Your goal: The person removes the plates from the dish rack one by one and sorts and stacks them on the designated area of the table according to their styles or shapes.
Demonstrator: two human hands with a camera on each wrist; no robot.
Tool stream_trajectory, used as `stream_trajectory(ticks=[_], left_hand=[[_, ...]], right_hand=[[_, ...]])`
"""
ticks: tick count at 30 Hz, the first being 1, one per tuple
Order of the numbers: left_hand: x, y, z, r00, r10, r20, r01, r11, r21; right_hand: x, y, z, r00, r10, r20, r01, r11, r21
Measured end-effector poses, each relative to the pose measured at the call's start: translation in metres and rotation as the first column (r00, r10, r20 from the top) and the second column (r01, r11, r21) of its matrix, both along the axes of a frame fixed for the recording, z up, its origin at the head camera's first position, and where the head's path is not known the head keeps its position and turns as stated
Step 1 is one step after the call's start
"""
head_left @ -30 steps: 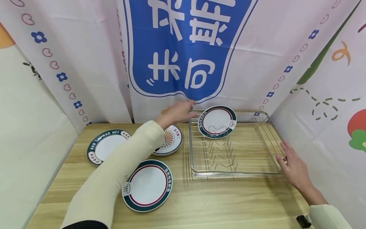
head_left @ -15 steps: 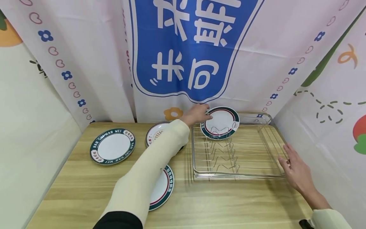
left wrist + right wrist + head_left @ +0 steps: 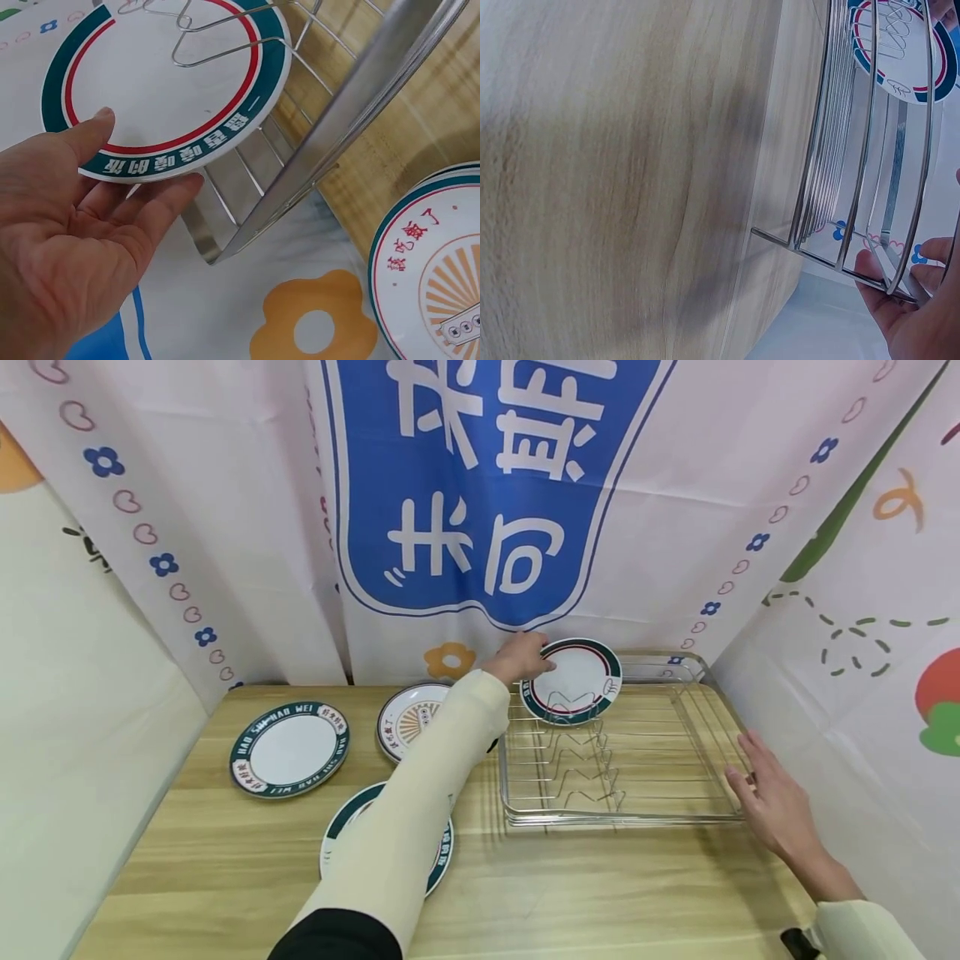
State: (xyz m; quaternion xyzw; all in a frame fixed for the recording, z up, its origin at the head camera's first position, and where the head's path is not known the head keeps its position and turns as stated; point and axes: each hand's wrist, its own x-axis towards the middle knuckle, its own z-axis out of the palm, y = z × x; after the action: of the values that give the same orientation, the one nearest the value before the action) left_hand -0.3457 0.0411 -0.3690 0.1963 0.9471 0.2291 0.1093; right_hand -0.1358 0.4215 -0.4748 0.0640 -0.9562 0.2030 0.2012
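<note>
A white plate with a green and red rim (image 3: 576,679) stands tilted in the wire holders at the back left of the metal dish rack (image 3: 622,817). My left hand (image 3: 519,658) pinches its left edge. In the left wrist view the thumb (image 3: 96,133) lies on the plate's face and the other fingers are behind and below its rim. On the right, my right hand (image 3: 782,806) holds the rack's side rail. The right wrist view shows the rail's corner between the thumb and fingers (image 3: 934,251) of that hand.
Left of the rack lie a green-rimmed plate (image 3: 292,750), a stack of sunburst plates (image 3: 405,722) and a larger plate (image 3: 347,822) partly hidden by the left sleeve. A printed cloth (image 3: 465,527) hangs right behind the rack on the wooden table (image 3: 570,902).
My left hand has moved right from the rack's back left corner to the standing plate and taken its edge. The right hand has stayed at the rack's side.
</note>
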Motion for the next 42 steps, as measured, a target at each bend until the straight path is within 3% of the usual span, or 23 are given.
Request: stream_trajectory(ticks=[6,17,25,34,42], left_hand=[[-0.001,-0.001,-0.005,1.000,0.017,-0.023,-0.018,0.999,-0.044],[0.001,0.005,-0.014,0.992,0.070,-0.105,-0.073,0.997,-0.030],[-0.007,0.005,-0.025,0.988,0.043,-0.148,-0.046,0.999,-0.016],[-0.003,-0.009,-0.030,0.985,0.038,-0.166,-0.022,0.995,0.095],[0.002,-0.031,-0.025,0.967,0.030,-0.251,0.013,0.986,0.168]], right_hand=[[-0.003,-0.004,-0.003,1.000,0.008,0.006,-0.008,1.000,-0.002],[-0.002,0.000,-0.002,1.000,-0.001,0.005,0.001,1.000,-0.002],[0.000,0.000,-0.001,1.000,-0.003,0.010,0.003,1.000,-0.003],[0.000,-0.001,0.001,1.000,0.001,0.015,-0.001,1.000,0.002],[0.001,-0.003,0.003,1.000,-0.004,0.011,0.003,1.000,0.016]])
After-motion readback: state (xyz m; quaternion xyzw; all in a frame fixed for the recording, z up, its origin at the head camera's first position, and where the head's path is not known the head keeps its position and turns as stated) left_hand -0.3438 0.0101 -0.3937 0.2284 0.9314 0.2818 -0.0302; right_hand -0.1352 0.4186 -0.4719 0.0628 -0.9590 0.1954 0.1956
